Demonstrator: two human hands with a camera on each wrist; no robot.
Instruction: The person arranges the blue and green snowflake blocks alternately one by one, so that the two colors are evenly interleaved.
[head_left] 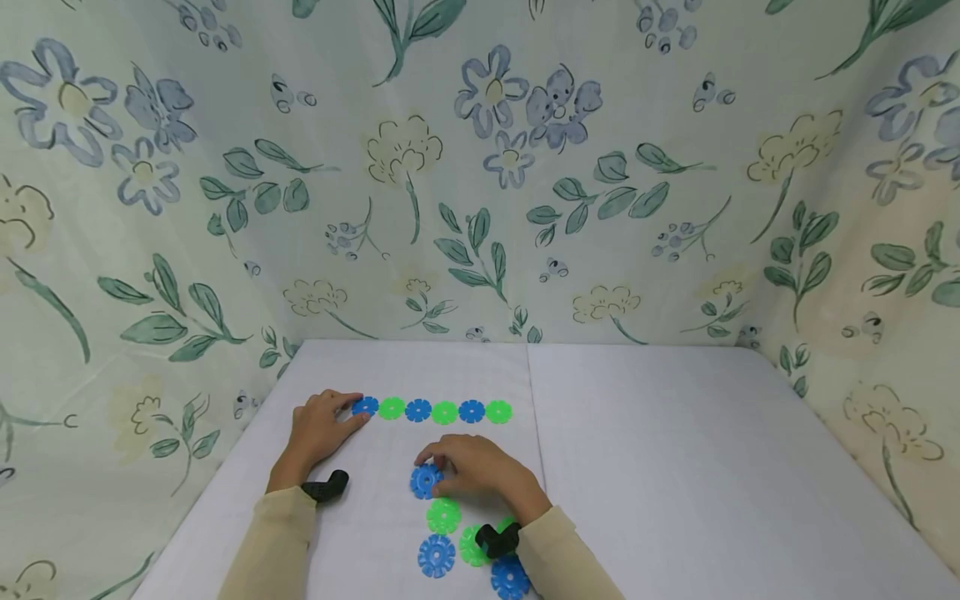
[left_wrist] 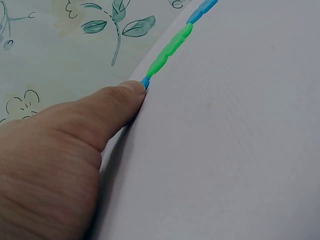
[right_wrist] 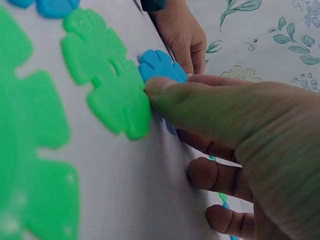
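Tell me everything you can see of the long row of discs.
The row of six notched discs looks plastic, alternating blue and green from its blue left end. It lies flat and straight on the white surface, edge to edge; whether the discs interlock is unclear. The left hand pinches the blue end disc.

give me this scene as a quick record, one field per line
row: six discs, alternating blue and green, blue at the left end
left hand: holds the blue end disc
right hand: holds a separate blue disc
other discs: green and blue, nearer the person, some partly hidden
surface: white tabletop
backdrop: floral fabric
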